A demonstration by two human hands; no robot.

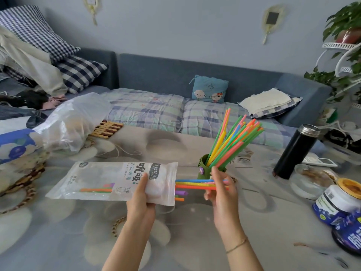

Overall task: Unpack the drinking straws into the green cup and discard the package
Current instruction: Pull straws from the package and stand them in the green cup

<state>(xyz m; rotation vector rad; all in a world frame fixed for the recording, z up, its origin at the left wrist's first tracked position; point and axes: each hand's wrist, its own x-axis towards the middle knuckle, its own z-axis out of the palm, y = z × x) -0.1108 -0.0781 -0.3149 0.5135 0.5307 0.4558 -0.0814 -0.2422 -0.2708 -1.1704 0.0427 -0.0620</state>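
Observation:
A white plastic straw package [109, 179] is held flat above the table, its open end pointing right. My left hand [142, 194] grips it near that opening. Several coloured straws [192, 183] stick halfway out of the opening, and my right hand [220, 184] pinches their free ends. A few more straws remain inside the package. Just behind my right hand stands the green cup [205, 169], holding a fan of many bright straws [234, 139] that lean to the right.
A black thermos [295, 151] stands right of the cup, with a glass dish [310, 180] and blue jars [336, 204] at the right edge. A crumpled clear bag [72, 122] lies at the back left. The sofa [175, 75] runs behind the table.

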